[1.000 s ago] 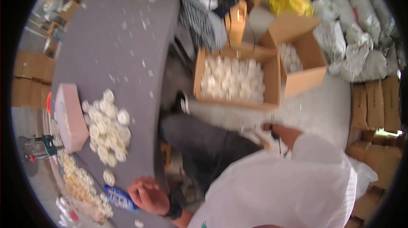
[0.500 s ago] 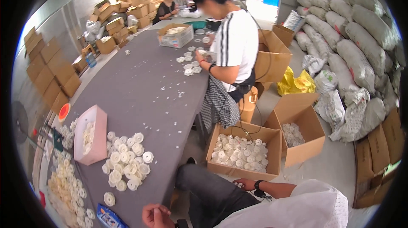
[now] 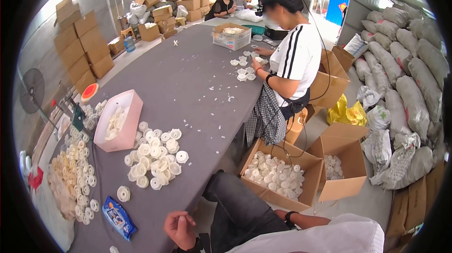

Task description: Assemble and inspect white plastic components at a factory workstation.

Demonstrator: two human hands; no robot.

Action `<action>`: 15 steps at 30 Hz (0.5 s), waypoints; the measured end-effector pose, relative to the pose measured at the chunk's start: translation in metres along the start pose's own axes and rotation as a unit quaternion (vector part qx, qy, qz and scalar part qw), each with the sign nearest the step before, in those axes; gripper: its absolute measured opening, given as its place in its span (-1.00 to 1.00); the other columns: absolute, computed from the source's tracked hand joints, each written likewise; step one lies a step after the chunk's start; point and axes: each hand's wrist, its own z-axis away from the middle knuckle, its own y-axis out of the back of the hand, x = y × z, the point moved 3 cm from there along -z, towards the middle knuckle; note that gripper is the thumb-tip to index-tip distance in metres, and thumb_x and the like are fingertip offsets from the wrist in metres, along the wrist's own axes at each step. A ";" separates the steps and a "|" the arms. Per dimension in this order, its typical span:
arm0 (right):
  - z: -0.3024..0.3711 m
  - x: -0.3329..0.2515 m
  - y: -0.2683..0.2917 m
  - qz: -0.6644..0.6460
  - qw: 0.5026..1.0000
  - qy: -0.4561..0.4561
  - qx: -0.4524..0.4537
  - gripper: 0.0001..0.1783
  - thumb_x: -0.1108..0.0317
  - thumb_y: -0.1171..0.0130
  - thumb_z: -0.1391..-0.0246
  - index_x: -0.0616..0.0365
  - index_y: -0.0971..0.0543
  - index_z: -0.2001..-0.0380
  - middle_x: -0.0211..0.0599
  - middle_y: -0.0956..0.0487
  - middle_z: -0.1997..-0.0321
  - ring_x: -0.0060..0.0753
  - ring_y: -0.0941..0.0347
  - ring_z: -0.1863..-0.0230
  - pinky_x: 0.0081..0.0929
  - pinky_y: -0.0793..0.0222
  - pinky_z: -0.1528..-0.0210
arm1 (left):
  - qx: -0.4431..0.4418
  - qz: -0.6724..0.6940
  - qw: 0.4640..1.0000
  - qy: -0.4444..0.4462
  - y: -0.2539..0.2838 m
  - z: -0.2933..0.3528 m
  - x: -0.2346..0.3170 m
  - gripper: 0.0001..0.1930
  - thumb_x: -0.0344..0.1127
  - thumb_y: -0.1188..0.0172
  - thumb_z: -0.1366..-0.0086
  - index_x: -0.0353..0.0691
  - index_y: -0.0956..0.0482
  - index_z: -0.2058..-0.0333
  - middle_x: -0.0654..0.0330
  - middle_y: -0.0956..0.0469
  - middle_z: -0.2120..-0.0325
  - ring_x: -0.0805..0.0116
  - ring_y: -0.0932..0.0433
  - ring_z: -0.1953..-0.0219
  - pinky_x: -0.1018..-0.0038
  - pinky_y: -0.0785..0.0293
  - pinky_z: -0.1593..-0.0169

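Note:
My left hand (image 3: pixel 181 229) is over the near edge of the grey-covered table (image 3: pixel 202 111), fingers curled in with the thumb against them and nothing seen in it. My right hand (image 3: pixel 281 214), with a black band at the wrist, is down beside my thigh; its fingers are hidden. A pile of white round plastic parts (image 3: pixel 157 156) lies on the table ahead of my left hand, with one single part (image 3: pixel 123 193) apart from it. Left of my left hand is a blue soft packet (image 3: pixel 118 217). Nearest my right hand stands an open cardboard box (image 3: pixel 310 196) of white parts.
A pink box (image 3: pixel 134 133) holds small pale pieces. More white parts (image 3: pixel 84 173) spread along the left. A co-worker (image 3: pixel 301 55) in white stands at the table's right side, handling similar parts. A second open box (image 3: pixel 348 187) and stacked sacks (image 3: pixel 400 64) are at right.
The view has turned, so the scene sits farther right and the parts pile looks higher. My left hand stays curled. My right hand has slipped from view behind my leg.

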 end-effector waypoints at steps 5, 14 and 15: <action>0.011 -0.005 0.012 0.012 0.999 -0.017 0.047 -0.51 0.00 -0.26 -0.16 0.02 -0.66 -0.07 0.00 -0.67 -0.11 0.15 -0.55 -0.15 -0.09 -0.41 -0.22 | -0.003 -0.002 1.000 -0.007 0.009 -0.003 -0.007 -0.89 -0.43 -0.14 -0.40 -0.37 -0.55 0.24 0.17 -0.50 0.58 0.44 -0.44 0.56 0.54 -0.37 0.42; 0.024 -0.030 0.041 0.027 0.993 -0.028 0.113 -0.63 0.17 -0.04 -0.31 0.08 -0.65 -0.03 0.02 -0.68 -0.01 0.16 -0.57 -0.09 -0.11 -0.45 -0.16 | -0.017 -0.020 0.999 -0.023 0.013 0.010 -0.003 -0.87 -0.38 -0.13 -0.43 -0.34 -0.54 0.23 0.18 -0.52 0.54 0.47 -0.45 0.54 0.56 -0.41 0.43; 0.025 -0.032 0.043 0.012 0.990 -0.022 0.136 -0.64 0.19 -0.06 -0.30 0.10 -0.66 -0.02 0.01 -0.69 0.00 0.13 -0.58 -0.09 -0.12 -0.45 -0.16 | -0.014 -0.021 0.999 -0.026 0.013 0.013 -0.001 -0.87 -0.38 -0.13 -0.44 -0.34 -0.53 0.23 0.18 -0.52 0.54 0.47 -0.45 0.54 0.56 -0.40 0.42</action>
